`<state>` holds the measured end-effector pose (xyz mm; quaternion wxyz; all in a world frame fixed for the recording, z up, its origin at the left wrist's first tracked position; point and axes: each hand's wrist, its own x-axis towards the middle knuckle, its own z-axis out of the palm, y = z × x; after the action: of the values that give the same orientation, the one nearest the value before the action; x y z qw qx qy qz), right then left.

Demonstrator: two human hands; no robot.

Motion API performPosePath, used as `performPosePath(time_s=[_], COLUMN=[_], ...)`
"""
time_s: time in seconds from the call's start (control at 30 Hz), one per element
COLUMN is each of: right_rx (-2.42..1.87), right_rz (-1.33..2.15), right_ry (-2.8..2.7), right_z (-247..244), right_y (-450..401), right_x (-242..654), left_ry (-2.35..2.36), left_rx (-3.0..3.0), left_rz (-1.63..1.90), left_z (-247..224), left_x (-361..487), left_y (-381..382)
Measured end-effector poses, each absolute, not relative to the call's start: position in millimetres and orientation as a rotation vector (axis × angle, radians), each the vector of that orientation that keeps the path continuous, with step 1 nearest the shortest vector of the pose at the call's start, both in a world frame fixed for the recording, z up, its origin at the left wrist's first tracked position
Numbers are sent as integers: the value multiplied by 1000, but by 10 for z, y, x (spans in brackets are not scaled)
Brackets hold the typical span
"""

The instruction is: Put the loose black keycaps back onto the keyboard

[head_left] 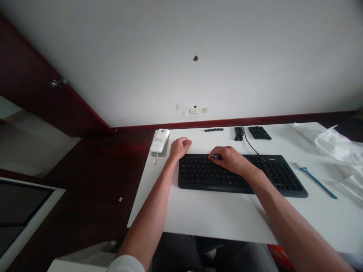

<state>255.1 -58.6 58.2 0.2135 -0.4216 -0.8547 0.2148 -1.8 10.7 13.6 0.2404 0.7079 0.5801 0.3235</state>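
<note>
A black keyboard point(210, 176) lies across the white table in front of me. Its right-hand sections look darker and lower, as though bare of keycaps, though the detail is blurred. My right hand point(229, 158) is over the upper middle of the keyboard, fingers pinched around a small dark, shiny object point(217, 156) whose kind I cannot make out. At the keyboard's top left corner rests my left hand point(179, 147), its fingers curled closed; whatever they may hold is hidden. Behind the keyboard lie a row of black keycaps point(214, 130), a small cluster of keycaps point(238, 133) and a larger block of keycaps point(259, 133).
A white power bank point(160, 141) with a looped strap is at the table's left edge. A blue brush-like stick point(319, 183) and crumpled white plastic point(326, 136) lie on the right. The keyboard's cable point(249, 141) runs back toward the wall point(141, 75).
</note>
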Motion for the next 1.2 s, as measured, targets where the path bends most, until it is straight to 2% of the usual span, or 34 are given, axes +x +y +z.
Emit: performPosePath(time_s=[1.2], right_rx=[-1220], right_rz=[568], right_ry=[-2323], right_z=[571], right_y=[-586], right_x=[2554], left_ry=[1591], left_rx=[1935], left_rz=[893], left_z=[118], left_x=[-21], left_y=[110])
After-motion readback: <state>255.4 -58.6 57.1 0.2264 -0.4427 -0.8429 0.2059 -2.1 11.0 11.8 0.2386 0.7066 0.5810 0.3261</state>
